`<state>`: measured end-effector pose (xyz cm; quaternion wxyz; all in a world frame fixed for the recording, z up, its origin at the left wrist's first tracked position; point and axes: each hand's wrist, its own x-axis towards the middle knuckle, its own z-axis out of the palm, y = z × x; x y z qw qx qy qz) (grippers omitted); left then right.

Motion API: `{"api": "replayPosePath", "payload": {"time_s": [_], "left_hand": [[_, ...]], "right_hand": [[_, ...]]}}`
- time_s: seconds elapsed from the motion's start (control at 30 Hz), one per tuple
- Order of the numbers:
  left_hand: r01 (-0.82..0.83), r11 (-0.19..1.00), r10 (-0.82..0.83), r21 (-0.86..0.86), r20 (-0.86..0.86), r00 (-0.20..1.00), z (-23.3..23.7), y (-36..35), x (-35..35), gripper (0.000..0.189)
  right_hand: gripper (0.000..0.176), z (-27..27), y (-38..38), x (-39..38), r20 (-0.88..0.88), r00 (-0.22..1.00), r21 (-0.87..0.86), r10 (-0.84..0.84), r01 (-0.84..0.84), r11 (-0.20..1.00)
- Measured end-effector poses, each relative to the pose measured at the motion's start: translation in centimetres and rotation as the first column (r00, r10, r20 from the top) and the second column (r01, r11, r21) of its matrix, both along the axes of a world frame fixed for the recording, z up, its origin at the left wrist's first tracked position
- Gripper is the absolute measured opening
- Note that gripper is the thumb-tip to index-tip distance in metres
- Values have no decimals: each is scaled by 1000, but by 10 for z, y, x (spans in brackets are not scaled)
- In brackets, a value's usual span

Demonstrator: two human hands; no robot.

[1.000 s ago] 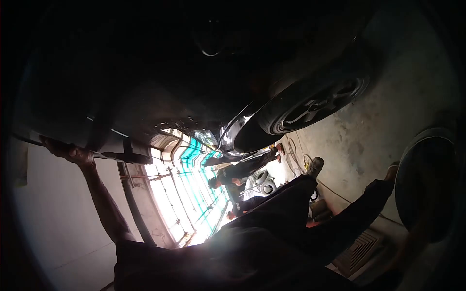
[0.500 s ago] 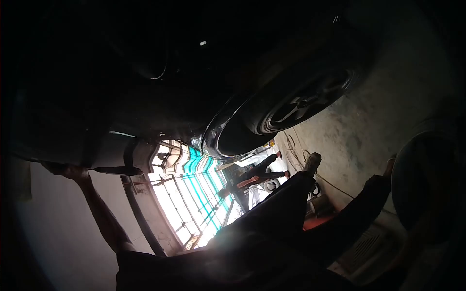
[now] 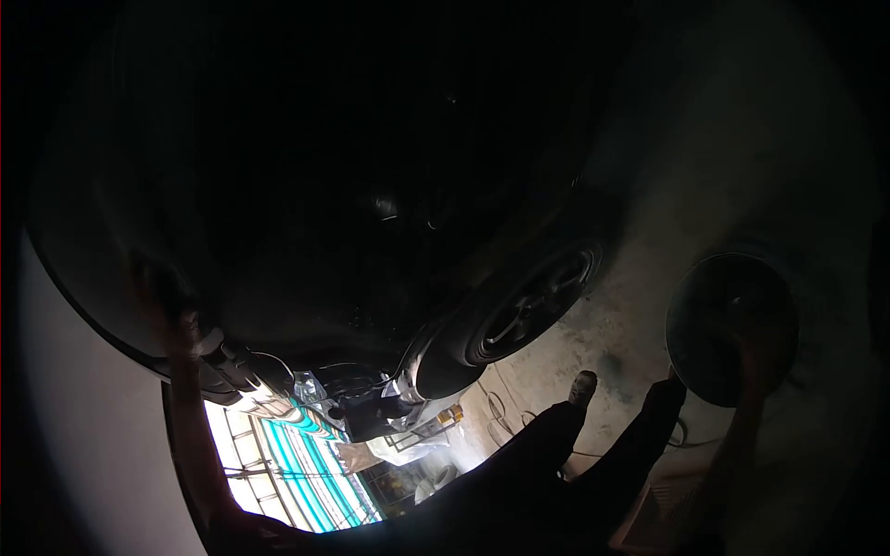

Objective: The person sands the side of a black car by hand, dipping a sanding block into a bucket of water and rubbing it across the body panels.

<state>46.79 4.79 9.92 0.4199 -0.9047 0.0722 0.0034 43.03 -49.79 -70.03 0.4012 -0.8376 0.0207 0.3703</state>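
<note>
My left hand (image 3: 176,315) reaches up against the glossy black car body (image 3: 306,250), close to its curved edge. Shadow and reflections hide its fingers. On the other side, my right arm (image 3: 762,394) stretches down to a round dark bucket (image 3: 691,371) on the floor. My right hand (image 3: 737,334) overlaps the bucket's dark inside, and its fingers are lost in shadow. I cannot tell what either hand holds.
A car wheel (image 3: 530,315) stands on the concrete floor (image 3: 616,306), near my shoe (image 3: 583,387). Behind my legs lie a cable (image 3: 498,408) and a reddish crate (image 3: 654,510). Bright windows with teal stripes (image 3: 311,468) are in the background.
The view has shifted, with more of the car body filling it. My right arm now extends to the bucket, and my left hand appears further onto the panel. The other person no longer shows.
</note>
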Motion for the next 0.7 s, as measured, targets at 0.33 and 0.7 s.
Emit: {"api": "replayPosePath", "payload": {"time_s": [0.33,0.7], "left_hand": [[154,987,-145,34,-194,970,2,-5,7,98],[173,985,-174,-24,-216,961,4,-2,9,98]], "right_hand": [[60,107,-4,26,90,987,-480,136,-77,874],[43,383,283,15,-332,912,766,-241,410,496]]}}
